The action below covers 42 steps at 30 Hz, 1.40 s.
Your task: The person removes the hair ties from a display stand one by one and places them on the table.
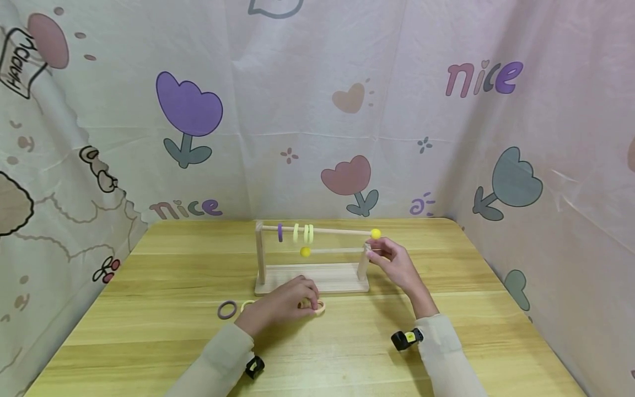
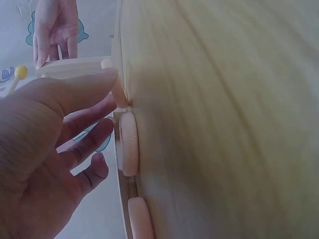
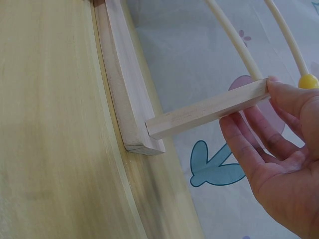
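A small wooden stand (image 1: 312,288) has two posts and two rods, each tipped with a yellow ball. My right hand (image 1: 397,267) holds the top of the right-hand post (image 3: 209,110) between thumb and fingers. In front of the base, my left hand (image 1: 288,299) pinches a pale wooden ring (image 2: 119,92) by its edge at the table top. Two more pale rings, one nearer (image 2: 129,144) and one at the lower edge (image 2: 141,219), lie beside that hand. On the upper rod hang a purple ring (image 1: 280,232) and several light yellow-green rings (image 1: 296,234).
Left of my left hand lie a dull purple ring (image 1: 219,312) and a yellow ring (image 1: 243,305), partly hidden by the wrist. The wooden table (image 1: 173,275) meets a printed cloth (image 1: 278,182) at the back and sides. Yellow balls, upper (image 1: 376,234) and lower (image 1: 305,252), cap the rods.
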Available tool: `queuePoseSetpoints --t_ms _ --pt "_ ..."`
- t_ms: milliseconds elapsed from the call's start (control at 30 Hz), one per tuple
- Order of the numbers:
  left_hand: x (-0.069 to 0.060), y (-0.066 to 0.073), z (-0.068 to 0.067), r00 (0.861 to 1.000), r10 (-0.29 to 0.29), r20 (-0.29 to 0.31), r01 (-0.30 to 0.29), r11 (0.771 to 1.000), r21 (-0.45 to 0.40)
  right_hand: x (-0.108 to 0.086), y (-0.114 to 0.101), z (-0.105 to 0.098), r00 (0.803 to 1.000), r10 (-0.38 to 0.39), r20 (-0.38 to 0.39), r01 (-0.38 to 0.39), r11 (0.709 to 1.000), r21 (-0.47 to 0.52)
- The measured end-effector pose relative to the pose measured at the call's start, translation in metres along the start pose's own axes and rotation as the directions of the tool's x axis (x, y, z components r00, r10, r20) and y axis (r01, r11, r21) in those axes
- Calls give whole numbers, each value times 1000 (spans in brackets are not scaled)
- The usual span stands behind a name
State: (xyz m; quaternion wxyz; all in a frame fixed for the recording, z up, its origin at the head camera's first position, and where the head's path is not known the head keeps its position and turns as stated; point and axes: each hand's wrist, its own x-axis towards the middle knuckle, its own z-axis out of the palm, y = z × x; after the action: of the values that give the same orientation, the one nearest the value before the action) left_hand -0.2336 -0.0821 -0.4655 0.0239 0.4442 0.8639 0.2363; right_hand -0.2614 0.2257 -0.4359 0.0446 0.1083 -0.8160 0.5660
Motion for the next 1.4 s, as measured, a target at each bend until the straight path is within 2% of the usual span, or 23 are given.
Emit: queuePoseSetpoints --t_ms 900,1100,1400 --pt "3 -1 0 999 -51 14 51 999 3 0 0 0 1000 -6 -2 6 1000 3" --pt "3 -2 0 999 -46 12 46 999 5 0 -1 0 1000 -20 -1 20 1000 0" --pt "1 -3 -3 1000 -4 7 4 1000 -7 -1 -1 0 1000 -16 -4 16 1000 -3"
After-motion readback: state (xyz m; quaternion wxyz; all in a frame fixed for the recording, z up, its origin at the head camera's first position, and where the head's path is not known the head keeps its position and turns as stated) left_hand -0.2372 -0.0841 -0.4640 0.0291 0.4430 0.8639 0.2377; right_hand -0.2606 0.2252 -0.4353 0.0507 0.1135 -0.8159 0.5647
